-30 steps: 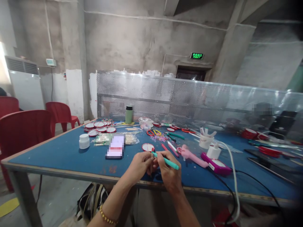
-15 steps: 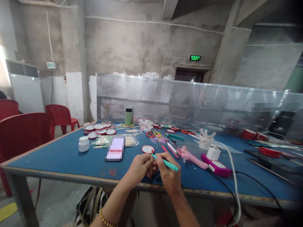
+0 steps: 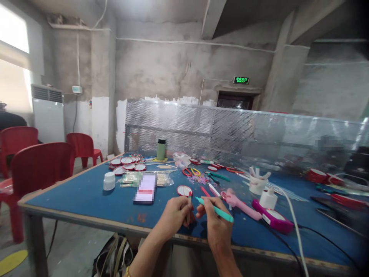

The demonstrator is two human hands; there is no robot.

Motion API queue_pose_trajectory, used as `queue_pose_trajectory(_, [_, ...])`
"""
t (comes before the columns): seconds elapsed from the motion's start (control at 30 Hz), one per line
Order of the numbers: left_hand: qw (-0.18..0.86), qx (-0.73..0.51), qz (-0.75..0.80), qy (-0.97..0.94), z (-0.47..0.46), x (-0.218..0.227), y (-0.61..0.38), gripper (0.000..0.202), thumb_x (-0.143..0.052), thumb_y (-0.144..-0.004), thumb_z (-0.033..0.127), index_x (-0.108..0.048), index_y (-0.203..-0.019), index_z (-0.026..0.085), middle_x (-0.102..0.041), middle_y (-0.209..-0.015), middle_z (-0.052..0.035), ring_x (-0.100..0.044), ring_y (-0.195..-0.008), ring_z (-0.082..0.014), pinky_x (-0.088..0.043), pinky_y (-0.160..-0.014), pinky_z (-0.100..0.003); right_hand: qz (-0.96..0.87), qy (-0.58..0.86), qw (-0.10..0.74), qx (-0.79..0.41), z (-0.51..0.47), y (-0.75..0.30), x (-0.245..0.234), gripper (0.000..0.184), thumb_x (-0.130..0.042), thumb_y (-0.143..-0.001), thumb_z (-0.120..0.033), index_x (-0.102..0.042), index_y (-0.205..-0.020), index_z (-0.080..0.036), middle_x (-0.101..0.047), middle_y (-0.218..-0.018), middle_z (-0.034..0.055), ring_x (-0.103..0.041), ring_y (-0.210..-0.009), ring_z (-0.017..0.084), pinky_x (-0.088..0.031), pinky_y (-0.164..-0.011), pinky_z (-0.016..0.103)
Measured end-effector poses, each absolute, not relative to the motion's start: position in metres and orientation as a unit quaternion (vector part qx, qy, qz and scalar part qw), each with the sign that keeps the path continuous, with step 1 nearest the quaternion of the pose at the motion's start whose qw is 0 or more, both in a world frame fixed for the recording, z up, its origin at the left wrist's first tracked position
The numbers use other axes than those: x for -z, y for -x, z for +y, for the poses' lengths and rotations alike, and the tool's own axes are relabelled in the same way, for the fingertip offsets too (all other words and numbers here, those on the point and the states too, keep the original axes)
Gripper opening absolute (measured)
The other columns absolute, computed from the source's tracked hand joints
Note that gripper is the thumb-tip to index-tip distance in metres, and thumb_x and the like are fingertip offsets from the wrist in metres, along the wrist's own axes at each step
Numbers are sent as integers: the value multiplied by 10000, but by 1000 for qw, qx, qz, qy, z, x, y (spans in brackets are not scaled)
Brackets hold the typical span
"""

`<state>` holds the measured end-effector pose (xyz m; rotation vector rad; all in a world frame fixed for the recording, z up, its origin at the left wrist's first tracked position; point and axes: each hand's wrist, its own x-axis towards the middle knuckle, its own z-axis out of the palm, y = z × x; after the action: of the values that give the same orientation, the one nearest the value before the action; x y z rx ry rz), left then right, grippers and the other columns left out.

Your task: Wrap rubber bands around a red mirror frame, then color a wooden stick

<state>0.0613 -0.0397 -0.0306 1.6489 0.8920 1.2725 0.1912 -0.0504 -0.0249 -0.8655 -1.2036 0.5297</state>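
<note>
My left hand [image 3: 177,213] is closed round a thin wooden stick [image 3: 189,208] held nearly upright, its top end coloured red with some green. A turquoise marker [image 3: 223,214] sits in my right hand [image 3: 218,227], its tip pointing left towards the stick but apart from it. Just beyond my left hand lies a small round white disc with a red rim [image 3: 183,190]. Past my right hand are a red pen [image 3: 205,191] and a white-and-pink marker [image 3: 215,190]. The lower part of the stick is partly hidden by my fingers.
Left on the blue table [image 3: 76,192] are a white jar [image 3: 109,181], a phone [image 3: 145,188] over bagged sticks, and several red-rimmed discs [image 3: 127,160]. A green bottle [image 3: 162,149] stands behind. Rightward lie a pink glue gun [image 3: 240,206], a cup of pens [image 3: 258,185] and a purple power strip [image 3: 272,217].
The marker tip has drawn away to the right from the stick's top, and my hands are further apart. The whole view has shifted, with the scene lower and more rightward.
</note>
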Motion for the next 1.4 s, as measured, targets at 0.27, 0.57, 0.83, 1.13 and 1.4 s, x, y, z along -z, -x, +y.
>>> queue_pose_trajectory(0.27, [419, -491, 356, -676, -42, 34, -60, 409, -548, -816, 556, -538, -672, 173, -592, -561, -6, -512, -464, -127, -426, -469, -237, -532, 375, 723, -232, -52, -188, 29, 335, -568, -875, -461, -566, -684, -186, -597, -518, -29, -582, -405, 132, -492, -413, 226])
queue_pose_trajectory(0.57, [420, -483, 347, -685, -43, 34, -59, 459, -550, -810, 607, -532, -674, 168, -593, -556, 1, -503, -458, -111, -413, -459, -216, -519, 380, 725, -245, -54, -186, 28, 313, -556, -872, -411, -543, -640, -201, -594, -505, -37, -567, -366, 120, -465, -396, 211])
queue_pose_trajectory(0.83, [412, -495, 364, -673, -40, 34, -59, 433, -526, -830, 570, -561, -692, 161, -612, -589, -14, -528, -466, -116, -434, -456, -221, -528, 382, 720, -240, -56, -188, 23, 312, -597, -846, -444, -587, -670, -187, -604, -513, -31, -580, -393, 134, -469, -403, 221])
queue_pose_trajectory(1.13, [415, -501, 364, -667, -39, 34, -59, 348, -511, -844, 491, -553, -732, 165, -618, -614, -19, -530, -487, -120, -444, -464, -230, -525, 388, 721, -234, -52, -188, 24, 270, -636, -820, -398, -585, -662, -185, -609, -527, -28, -550, -399, 121, -452, -429, 221])
queue_pose_trajectory(1.4, [415, -498, 364, -669, -40, 31, -59, 371, -495, -849, 513, -542, -728, 166, -614, -624, -25, -530, -491, -121, -443, -466, -237, -524, 394, 717, -239, -54, -187, 20, 274, -643, -810, -396, -580, -653, -180, -571, -498, -39, -514, -380, 109, -420, -403, 214])
